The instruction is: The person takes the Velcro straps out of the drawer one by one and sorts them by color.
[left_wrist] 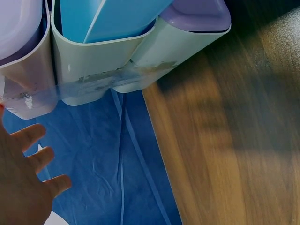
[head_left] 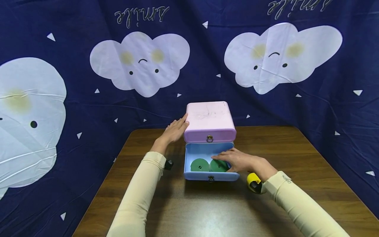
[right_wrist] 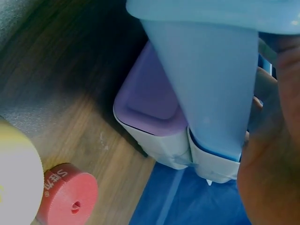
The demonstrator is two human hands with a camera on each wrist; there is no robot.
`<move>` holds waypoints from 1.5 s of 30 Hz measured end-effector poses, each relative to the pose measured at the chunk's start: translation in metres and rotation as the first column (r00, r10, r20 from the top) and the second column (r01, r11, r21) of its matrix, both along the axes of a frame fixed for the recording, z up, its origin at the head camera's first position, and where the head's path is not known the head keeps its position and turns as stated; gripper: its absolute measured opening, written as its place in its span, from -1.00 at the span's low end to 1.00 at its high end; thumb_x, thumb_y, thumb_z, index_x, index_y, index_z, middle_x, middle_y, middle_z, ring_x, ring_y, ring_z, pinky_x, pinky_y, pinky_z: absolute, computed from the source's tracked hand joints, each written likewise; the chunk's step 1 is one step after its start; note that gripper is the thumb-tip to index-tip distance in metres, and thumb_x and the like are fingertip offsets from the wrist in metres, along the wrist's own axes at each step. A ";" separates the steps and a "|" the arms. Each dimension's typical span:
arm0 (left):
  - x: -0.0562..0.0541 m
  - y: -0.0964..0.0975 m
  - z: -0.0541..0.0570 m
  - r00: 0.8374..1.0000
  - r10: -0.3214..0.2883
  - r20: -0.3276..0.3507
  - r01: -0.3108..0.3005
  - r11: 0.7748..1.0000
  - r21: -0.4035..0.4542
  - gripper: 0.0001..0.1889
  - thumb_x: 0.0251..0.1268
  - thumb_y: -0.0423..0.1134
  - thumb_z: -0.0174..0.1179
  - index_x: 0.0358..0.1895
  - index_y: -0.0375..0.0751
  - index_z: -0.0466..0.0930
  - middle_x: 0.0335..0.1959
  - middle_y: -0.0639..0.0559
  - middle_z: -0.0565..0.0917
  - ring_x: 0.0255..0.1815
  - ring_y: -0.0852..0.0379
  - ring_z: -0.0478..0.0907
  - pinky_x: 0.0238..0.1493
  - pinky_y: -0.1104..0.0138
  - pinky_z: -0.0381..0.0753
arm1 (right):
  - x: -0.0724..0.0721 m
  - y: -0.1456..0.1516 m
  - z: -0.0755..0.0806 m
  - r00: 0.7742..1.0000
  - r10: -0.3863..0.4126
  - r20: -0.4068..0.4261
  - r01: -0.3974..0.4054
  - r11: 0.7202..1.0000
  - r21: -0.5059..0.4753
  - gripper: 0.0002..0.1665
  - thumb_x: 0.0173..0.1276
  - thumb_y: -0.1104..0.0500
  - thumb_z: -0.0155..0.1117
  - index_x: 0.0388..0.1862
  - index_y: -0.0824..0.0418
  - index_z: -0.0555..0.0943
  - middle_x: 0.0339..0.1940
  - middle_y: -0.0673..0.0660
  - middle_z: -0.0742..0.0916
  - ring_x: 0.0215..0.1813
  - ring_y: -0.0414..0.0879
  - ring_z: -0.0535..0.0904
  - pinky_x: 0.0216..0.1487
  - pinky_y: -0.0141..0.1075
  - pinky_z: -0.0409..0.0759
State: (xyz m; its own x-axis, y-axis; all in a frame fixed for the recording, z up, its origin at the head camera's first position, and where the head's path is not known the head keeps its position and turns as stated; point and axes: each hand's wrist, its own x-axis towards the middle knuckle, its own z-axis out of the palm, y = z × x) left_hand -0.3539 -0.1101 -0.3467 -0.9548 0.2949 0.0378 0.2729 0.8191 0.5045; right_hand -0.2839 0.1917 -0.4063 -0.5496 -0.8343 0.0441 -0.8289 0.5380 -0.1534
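Observation:
A drawer box with a pink top (head_left: 208,113) and a purple front stands at the back of the table. Below the purple front, its blue drawer (head_left: 189,153) is pulled out. Two green rolls with small centre holes lie side by side in it, the left roll (head_left: 199,164) and the right roll (head_left: 218,165). My right hand (head_left: 241,161) reaches over the drawer's right wall and holds the right green roll, fingers across its back edge and thumb at its front right. My left hand (head_left: 174,130) rests with extended fingers against the box's left side.
Right of the drawer, by my right wrist, stands a yellow roll (head_left: 252,179). A red roll (right_wrist: 70,194) with white lettering is beside it in the right wrist view. The wooden table (head_left: 207,210) ends at a dark blue cloth (head_left: 207,89) printed with clouds.

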 end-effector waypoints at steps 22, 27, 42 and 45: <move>0.002 0.010 -0.002 1.000 -0.025 0.004 0.025 1.000 0.017 -0.39 0.42 0.31 -0.56 0.49 0.38 -0.32 0.55 -0.02 -0.02 0.57 -0.14 -0.23 0.48 -0.16 -0.22 | 0.010 0.014 0.001 0.991 -0.126 0.042 0.129 0.986 -0.102 -0.09 0.12 -0.15 0.40 0.42 0.05 0.30 0.21 0.02 0.55 0.04 -0.20 0.46 0.12 -0.14 0.50; 0.003 0.009 -0.002 1.000 -0.021 0.009 0.021 1.000 0.014 -0.39 0.43 0.29 -0.55 0.49 0.38 -0.32 0.55 -0.03 -0.01 0.57 -0.15 -0.23 0.48 -0.16 -0.22 | 0.015 0.018 0.010 0.980 -0.174 0.101 0.188 0.969 -0.158 -0.04 0.10 -0.16 0.41 0.44 0.03 0.25 0.23 0.02 0.54 0.01 -0.20 0.48 0.07 -0.18 0.55; 0.004 0.003 0.000 1.000 -0.011 0.015 0.011 1.000 0.021 -0.38 0.43 0.30 -0.55 0.50 0.35 -0.34 0.56 -0.04 -0.04 0.57 -0.17 -0.25 0.47 -0.18 -0.25 | 0.039 0.053 0.054 0.971 -0.235 -0.053 0.202 0.914 -0.353 -0.04 -0.03 0.00 0.54 0.36 0.15 0.35 0.08 0.04 0.61 -0.10 -0.20 0.54 -0.08 -0.20 0.62; 0.005 0.004 0.002 1.000 -0.013 0.015 0.012 1.000 0.021 -0.38 0.43 0.31 -0.55 0.50 0.36 -0.33 0.56 -0.04 -0.04 0.57 -0.17 -0.25 0.48 -0.17 -0.25 | 0.047 0.065 0.055 0.962 -0.246 -0.120 0.185 0.906 -0.380 -0.04 -0.06 0.00 0.56 0.34 0.15 0.37 0.03 0.02 0.63 -0.12 -0.24 0.53 -0.12 -0.22 0.62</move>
